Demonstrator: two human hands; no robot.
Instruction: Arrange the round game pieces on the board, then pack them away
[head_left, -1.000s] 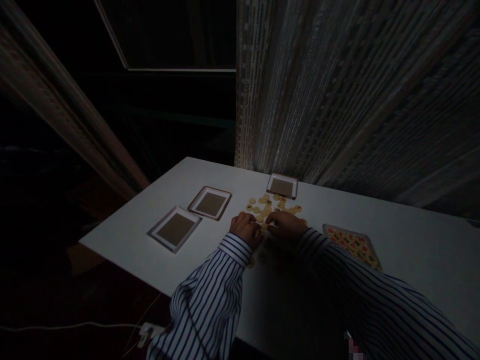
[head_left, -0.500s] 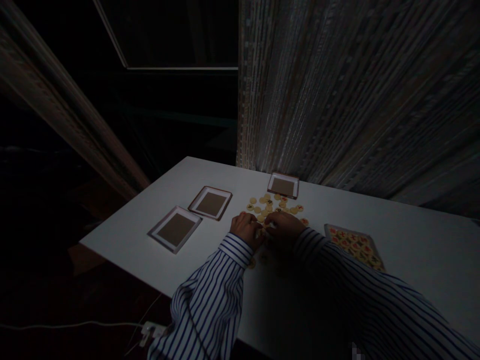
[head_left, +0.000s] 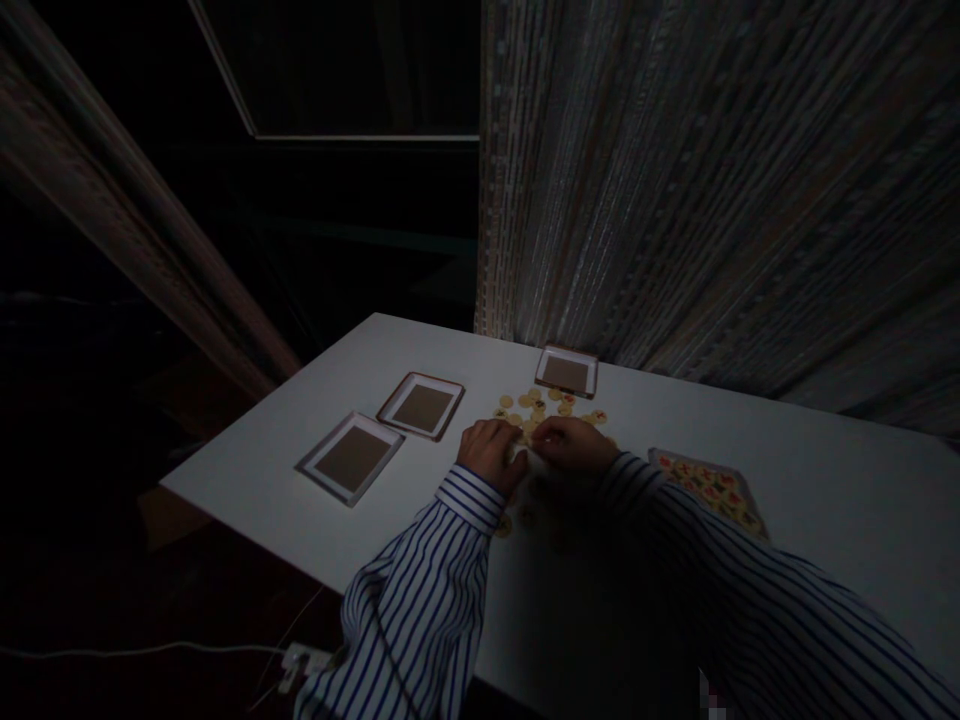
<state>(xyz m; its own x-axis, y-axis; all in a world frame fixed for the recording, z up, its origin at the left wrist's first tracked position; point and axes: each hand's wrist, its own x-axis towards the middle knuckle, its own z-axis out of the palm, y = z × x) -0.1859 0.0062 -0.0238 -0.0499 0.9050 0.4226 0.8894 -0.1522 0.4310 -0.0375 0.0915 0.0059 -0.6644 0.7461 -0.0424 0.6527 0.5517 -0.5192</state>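
Round pale yellow pieces [head_left: 535,396], some marked in red or dark, lie scattered on the white table [head_left: 480,365], mostly beyond my hands. My left hand [head_left: 489,455] is over the near side of the pieces, its fingers curled and its thumb pointing toward my right hand. Close beside it, my right hand [head_left: 570,444] has its fingertips bent together among the pieces. What either hand holds is too small and dark to make out. A tray [head_left: 709,485] of rows of marked pieces stands to the right, partly behind my right sleeve.
Two framed trays with brown bottoms lie at the left, one nearer [head_left: 351,457] and one farther [head_left: 421,405]. A third [head_left: 567,371] is at the back edge by the bead curtain [head_left: 585,180]. A power strip [head_left: 306,658] with a white cable is below the table's front left edge.
My right hand has shifted slightly right and up, its fingertips now drawn together. My left fingers have opened a little from the thumb. The trays have stayed put.
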